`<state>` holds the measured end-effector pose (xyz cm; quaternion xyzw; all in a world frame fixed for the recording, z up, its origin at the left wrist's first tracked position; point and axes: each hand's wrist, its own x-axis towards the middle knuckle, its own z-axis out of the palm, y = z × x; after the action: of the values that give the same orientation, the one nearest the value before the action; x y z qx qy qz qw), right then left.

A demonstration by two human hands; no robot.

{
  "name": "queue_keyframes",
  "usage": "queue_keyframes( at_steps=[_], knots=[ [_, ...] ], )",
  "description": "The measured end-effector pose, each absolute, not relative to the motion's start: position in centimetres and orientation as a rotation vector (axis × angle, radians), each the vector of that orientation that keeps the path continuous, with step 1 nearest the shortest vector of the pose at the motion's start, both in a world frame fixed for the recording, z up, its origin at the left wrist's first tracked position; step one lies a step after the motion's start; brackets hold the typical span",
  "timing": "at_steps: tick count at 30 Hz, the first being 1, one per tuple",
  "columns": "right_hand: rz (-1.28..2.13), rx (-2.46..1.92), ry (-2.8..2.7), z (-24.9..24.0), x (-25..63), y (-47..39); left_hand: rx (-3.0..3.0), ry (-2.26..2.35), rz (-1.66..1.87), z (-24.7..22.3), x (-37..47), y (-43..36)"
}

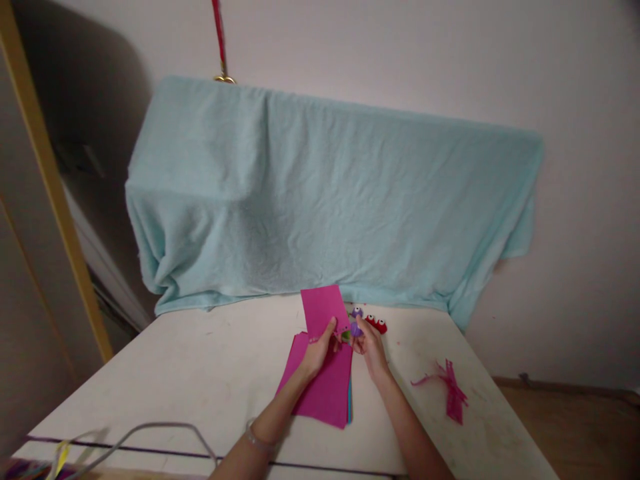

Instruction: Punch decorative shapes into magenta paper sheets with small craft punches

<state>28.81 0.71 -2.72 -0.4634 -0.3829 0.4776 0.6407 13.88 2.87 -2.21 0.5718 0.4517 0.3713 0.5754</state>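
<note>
White and faintly scuffed, the tabletop [210, 373] stands against a pale wall, and near the middle of its far half the left hand [317, 350] pinches the lower edge of a magenta paper sheet [324, 310], holding it upright with fingers closed on it. At three o'clock from that hand, almost touching it, the right hand [370, 347] closes its fingertips around a small purple paper piece [356, 329] with a speck of green beside it; what that piece is cannot be told at this size. Judging by the pose, the small piece is being brought up to the sheet, and the next move would call for a steady left grip and fine placement from the right fingertips. Under the wrists, at six o'clock, lies a stack of magenta sheets [325, 393] with a blue edge showing. Just past the hands, at one o'clock, sits a red googly-eyed craft piece [376, 324]. Magenta paper scraps [453, 390] lie well apart at four o'clock. A grey cable [150, 430] curls near the front edge. Behind, a light-blue towel [325, 200] drapes over something bulky, and a wooden frame [50, 187] runs up the left.
</note>
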Motion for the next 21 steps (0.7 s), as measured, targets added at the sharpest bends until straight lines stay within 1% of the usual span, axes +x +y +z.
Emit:
queue_keyframes(
  at_steps=[7,14,21],
  knots=[
    [1.047,-1.091,-0.849,-3.0,29.3,0.9,1.343,1.016,0.920,-2.4,14.0,2.8],
    [1.045,-1.092,-0.818,-3.2,29.4,1.1,1.381,1.070,0.822,-2.4,14.0,2.6],
    [0.892,-1.098,-0.844,-2.1,29.5,0.4,1.350,1.015,1.029,-1.5,14.4,1.9]
  ],
)
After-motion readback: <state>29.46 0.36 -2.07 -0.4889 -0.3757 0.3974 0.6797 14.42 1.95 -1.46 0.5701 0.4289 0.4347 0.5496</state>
